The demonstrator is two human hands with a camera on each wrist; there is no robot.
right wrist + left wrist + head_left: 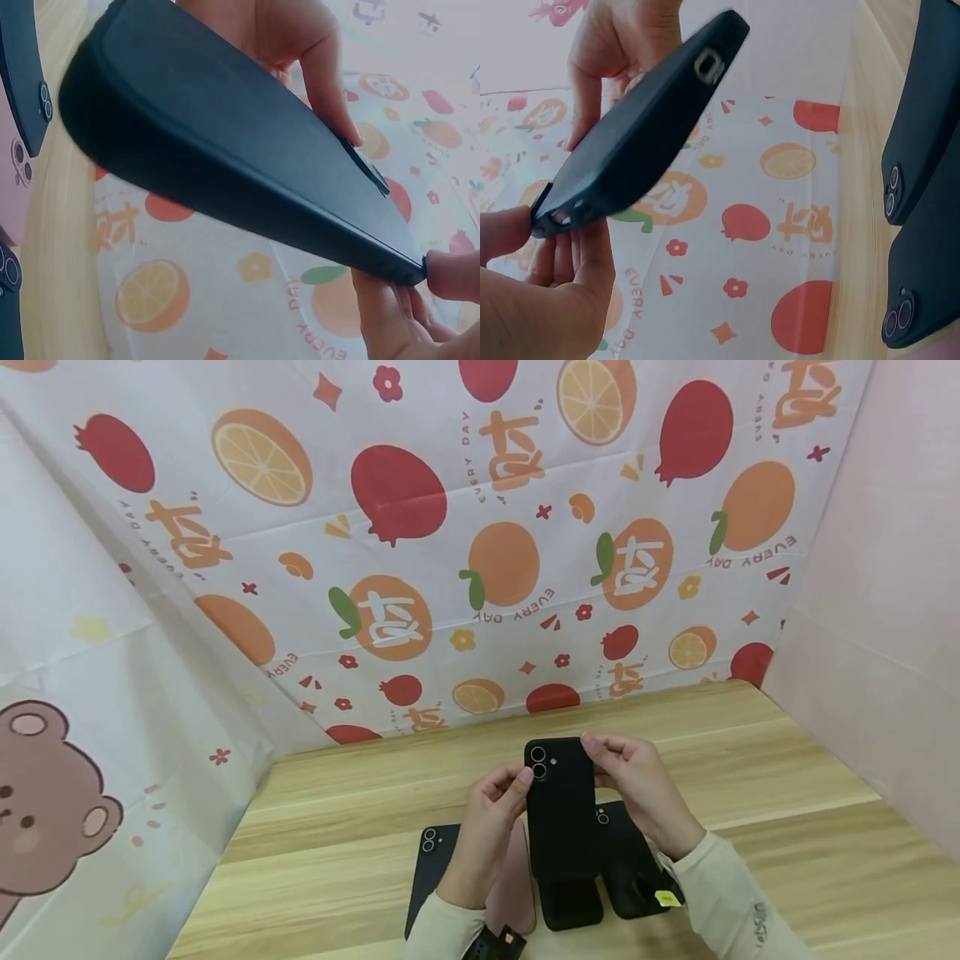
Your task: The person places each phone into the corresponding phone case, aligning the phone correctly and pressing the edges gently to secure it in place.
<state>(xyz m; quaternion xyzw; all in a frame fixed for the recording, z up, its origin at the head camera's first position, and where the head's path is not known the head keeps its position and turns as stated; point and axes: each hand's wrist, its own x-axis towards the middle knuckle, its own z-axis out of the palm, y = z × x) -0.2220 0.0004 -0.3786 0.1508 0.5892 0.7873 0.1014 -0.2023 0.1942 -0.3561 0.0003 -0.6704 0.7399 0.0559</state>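
Both hands hold up a black phone (562, 814), its back with two camera lenses facing the head camera. At its left edge, close by the lenses, my left hand (491, 831) pinches it between thumb and fingers. The thumb and fingers of my right hand (645, 785) grip its upper right corner. In the left wrist view, the phone (637, 127) is tilted and shows cutouts along its edges. The right wrist view has the same phone (225, 127) from its long side, with my right hand (412, 322) at the far corner.
On the wooden table (315, 860) below lie a dark phone (431, 864), a pink phone (517, 881), a black phone (572, 907) and another black phone (626, 860) with a yellow tag (667, 899) by it. A fruit-print cloth (450, 627) hangs behind.
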